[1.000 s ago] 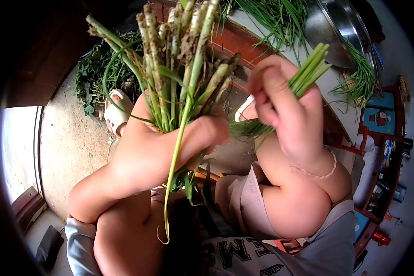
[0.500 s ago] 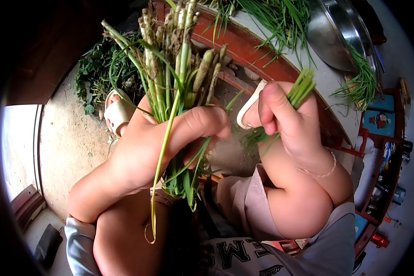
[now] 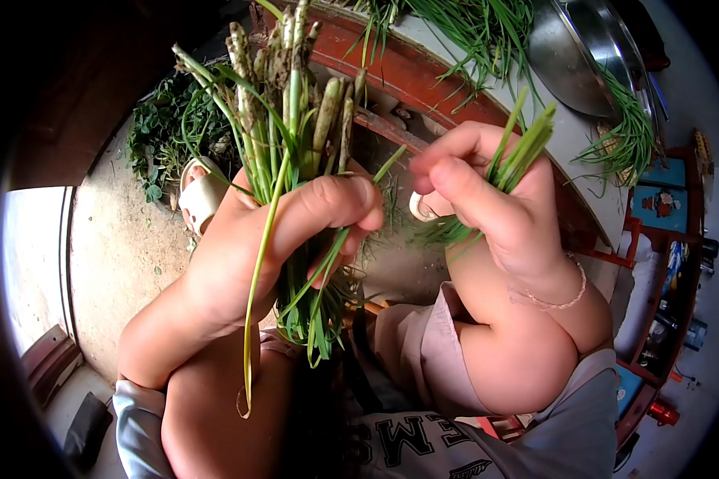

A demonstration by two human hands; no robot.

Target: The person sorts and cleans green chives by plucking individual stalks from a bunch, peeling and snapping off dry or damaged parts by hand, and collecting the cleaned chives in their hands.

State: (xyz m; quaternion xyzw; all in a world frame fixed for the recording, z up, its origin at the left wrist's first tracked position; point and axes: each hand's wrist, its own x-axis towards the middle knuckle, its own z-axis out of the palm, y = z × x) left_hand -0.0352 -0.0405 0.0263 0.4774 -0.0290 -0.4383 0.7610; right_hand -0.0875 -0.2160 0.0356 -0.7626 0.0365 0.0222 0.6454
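My left hand [image 3: 256, 247] is wrapped round a thick bunch of garlic chives [image 3: 291, 120]. Their pale, soil-stained root ends point up and away, and the green leaves hang below my fist. One long yellowed leaf [image 3: 257, 303] trails down over the back of this hand. A cut green stalk end pokes out by my left thumb. My right hand [image 3: 495, 191] holds a smaller bundle of green chives [image 3: 523, 148] in its palm, cut ends up, leaf tips hanging below. Its thumb and forefinger reach toward the left bunch, with a gap between the two hands.
More chives [image 3: 487, 32] lie on the red-edged white table [image 3: 423, 64] ahead, beside a metal basin [image 3: 571, 60]. Another chive pile [image 3: 627, 132] is at the right. A leafy green heap [image 3: 164, 128] sits on the floor [image 3: 112, 263] near my slipper [image 3: 200, 195].
My left hand and its bunch have shifted slightly left. The right hand's thumb and forefinger have opened out and moved left, while the small bundle stays in its palm.
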